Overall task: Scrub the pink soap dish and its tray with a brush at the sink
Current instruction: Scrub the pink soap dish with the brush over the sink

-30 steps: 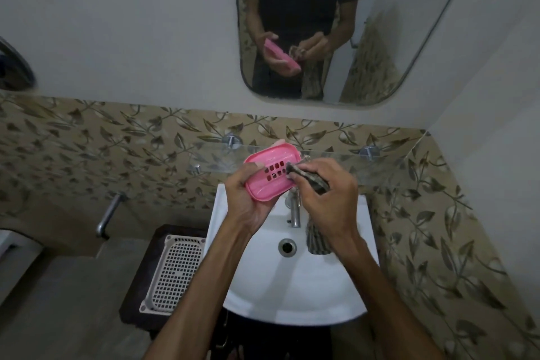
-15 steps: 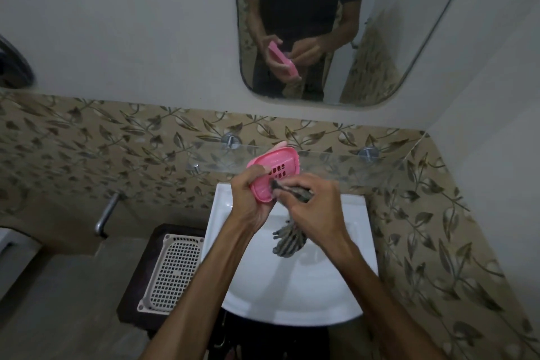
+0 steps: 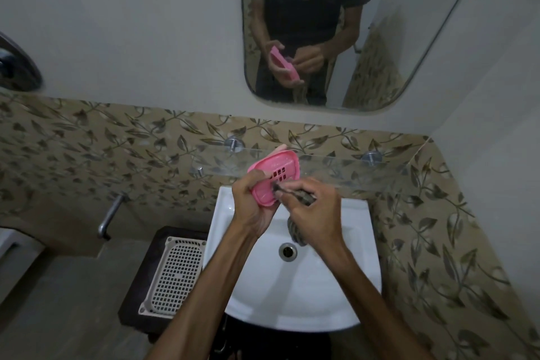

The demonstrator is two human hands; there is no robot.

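Soap dish [image 3: 274, 175]: pink, tilted, gripped in left hand [image 3: 252, 207]
Brush [image 3: 295, 194]: pinched in right hand [image 3: 314, 219], tip on dish
Sink [image 3: 321, 286]: underneath

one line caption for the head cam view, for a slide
Left hand holds the pink soap dish over the sink while the right hand works a brush against it.

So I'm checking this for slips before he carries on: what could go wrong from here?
1. The left hand grips the pink soap dish by one end, tilted over the sink; a hard stroke might knock it loose.
2. The right hand pinches the brush near its tip; it could slip.
3. The dish sits close to the glass shelf and could bump it.
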